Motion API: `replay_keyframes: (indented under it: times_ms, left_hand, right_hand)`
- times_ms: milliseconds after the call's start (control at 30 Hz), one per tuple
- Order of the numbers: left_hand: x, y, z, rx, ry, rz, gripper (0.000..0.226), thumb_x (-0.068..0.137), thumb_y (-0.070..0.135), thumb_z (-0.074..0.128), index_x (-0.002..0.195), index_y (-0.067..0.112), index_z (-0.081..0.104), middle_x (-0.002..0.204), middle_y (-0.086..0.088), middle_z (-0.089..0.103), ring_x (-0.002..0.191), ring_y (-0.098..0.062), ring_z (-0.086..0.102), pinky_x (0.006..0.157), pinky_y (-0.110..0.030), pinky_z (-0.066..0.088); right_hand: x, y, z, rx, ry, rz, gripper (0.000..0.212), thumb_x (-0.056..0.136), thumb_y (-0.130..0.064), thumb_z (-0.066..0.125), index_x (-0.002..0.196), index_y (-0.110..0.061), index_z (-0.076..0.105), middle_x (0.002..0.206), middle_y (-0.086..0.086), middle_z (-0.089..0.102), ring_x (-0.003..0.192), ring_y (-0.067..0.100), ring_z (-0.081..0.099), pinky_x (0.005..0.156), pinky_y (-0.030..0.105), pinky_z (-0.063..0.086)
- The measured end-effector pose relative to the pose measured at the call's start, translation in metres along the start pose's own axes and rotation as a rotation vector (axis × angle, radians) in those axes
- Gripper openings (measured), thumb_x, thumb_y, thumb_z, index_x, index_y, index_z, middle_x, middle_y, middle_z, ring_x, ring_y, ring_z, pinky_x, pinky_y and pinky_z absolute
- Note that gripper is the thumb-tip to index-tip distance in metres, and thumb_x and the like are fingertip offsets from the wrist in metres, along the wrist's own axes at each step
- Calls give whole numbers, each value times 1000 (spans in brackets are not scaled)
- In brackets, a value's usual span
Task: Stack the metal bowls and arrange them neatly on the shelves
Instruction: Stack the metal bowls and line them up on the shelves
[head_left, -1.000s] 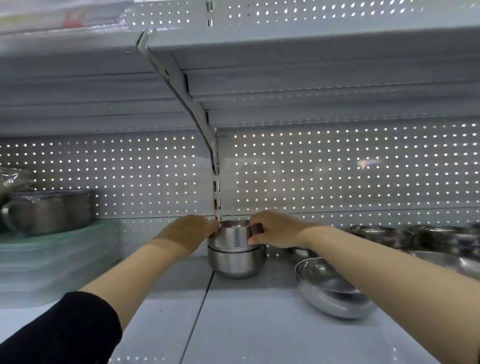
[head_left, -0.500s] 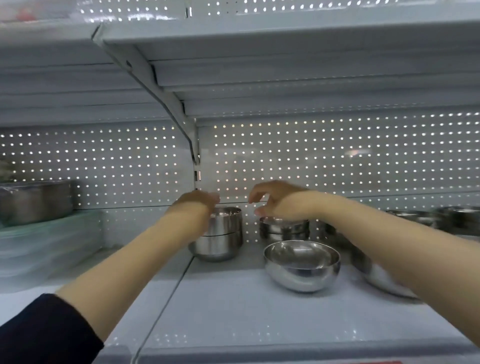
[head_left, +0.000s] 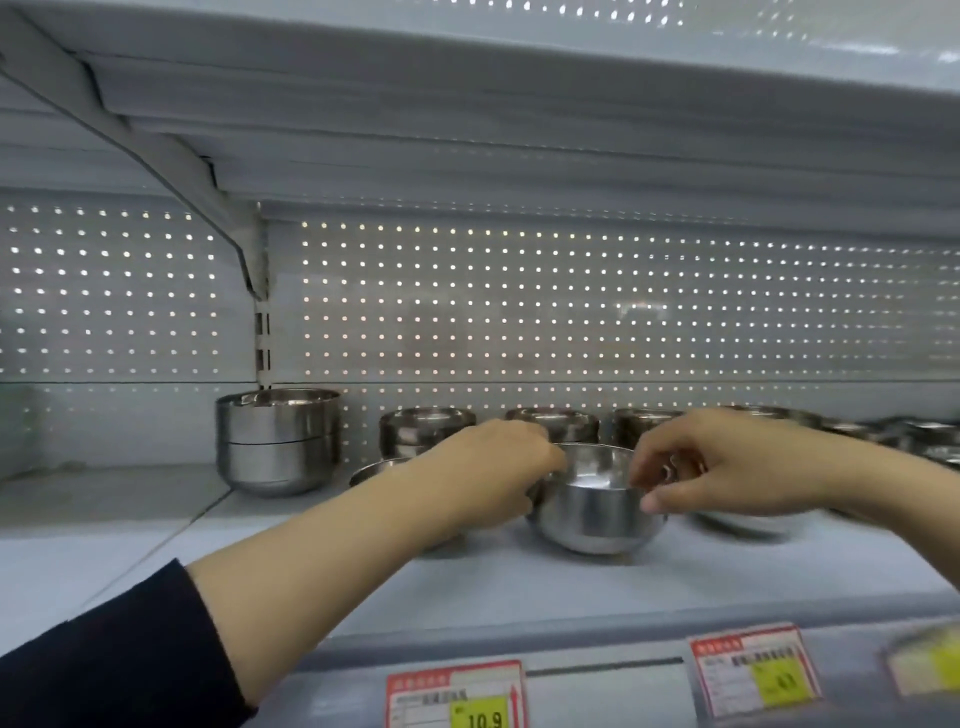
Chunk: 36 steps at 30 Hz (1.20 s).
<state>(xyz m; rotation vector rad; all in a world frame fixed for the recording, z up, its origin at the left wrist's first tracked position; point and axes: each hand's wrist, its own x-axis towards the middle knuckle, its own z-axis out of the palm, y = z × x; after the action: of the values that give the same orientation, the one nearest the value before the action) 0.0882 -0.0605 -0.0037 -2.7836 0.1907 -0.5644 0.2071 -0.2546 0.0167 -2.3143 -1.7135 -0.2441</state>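
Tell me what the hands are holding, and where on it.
Both hands hold one steel bowl by its rim: left hand on the left side, right hand on the right.

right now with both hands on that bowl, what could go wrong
The left hand and right hand pinch the front bowl only at its rim, so the smooth steel might slip. Another bowl sits half hidden behind the left forearm, so lifting could knock it. The bowl also sits fairly near the shelf front edge, so a slip may send it off.
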Motion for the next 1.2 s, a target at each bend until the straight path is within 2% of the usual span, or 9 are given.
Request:
replay_keyframes:
  times_ms: [100,233,300,533,667,733,833,1033,1200]
  left_hand:
    - [3,4,1,41,-40,10,19,82,13,60,101,15,62,103,-2,59,96,-20,55,83,-34,47]
    - [5,2,1,71,-87,-4,12,81,16,63,93,12,62,97,-4,63,93,-21,57,82,-35,47]
    - [5,0,0,89,-92,-11,14,81,18,64,93,11,61,98,-6,62,93,-24,57,82,-38,47]
    - [-11,-43,-45,157,113,-136,34,83,26,66,114,15,57,109,-1,57,101,-20,53,66,-21,25]
    - [-48,-91,-71,240,204,-265,41,87,30,61,124,15,51,116,-2,56,106,-20,53,78,-20,36]
    - [-68,-116,-77,290,161,-355,40,89,32,58,123,14,53,119,-3,58,106,-22,56,89,-28,45]
    - [-94,-148,-79,277,154,-427,39,89,28,59,126,19,51,124,0,53,113,-21,51,97,-28,41]
    - [-121,-203,-57,215,57,-494,37,91,25,55,127,20,47,123,2,50,116,-17,46,91,-23,34]
    - [-128,-232,-35,208,54,-473,34,91,23,56,124,18,47,120,3,51,112,-16,48,88,-20,33]
  right_hand:
    - [-6,5,7,-13,-41,-23,17,80,-36,70,81,-47,57,73,-48,50,65,-15,51,58,3,37]
    - [-2,14,22,-41,-36,-18,8,83,-34,68,80,-36,61,73,-21,61,63,-6,53,55,13,41]
    - [0,16,20,-41,-6,-17,8,81,-36,70,80,-36,61,79,-19,61,67,-3,57,60,16,45]
    - [44,-8,-17,-37,244,-107,28,78,-25,75,76,-41,53,73,-22,63,71,-9,59,64,11,47]
    - [99,-49,-24,3,334,-201,24,80,-27,72,90,-39,54,80,-24,58,72,-8,57,63,10,43]
    - [131,-70,-19,24,332,-206,18,83,-26,69,95,-35,59,85,-20,60,77,0,60,65,14,44]
    - [177,-100,-6,82,313,-201,18,86,-22,66,98,-32,58,95,-14,56,84,10,57,67,19,40]
    - [240,-130,31,112,202,-251,10,88,-13,61,94,-6,59,97,6,59,89,23,57,76,30,46]
    - [263,-135,44,109,171,-231,15,87,-14,63,90,-22,51,98,1,54,90,16,52,77,28,42]
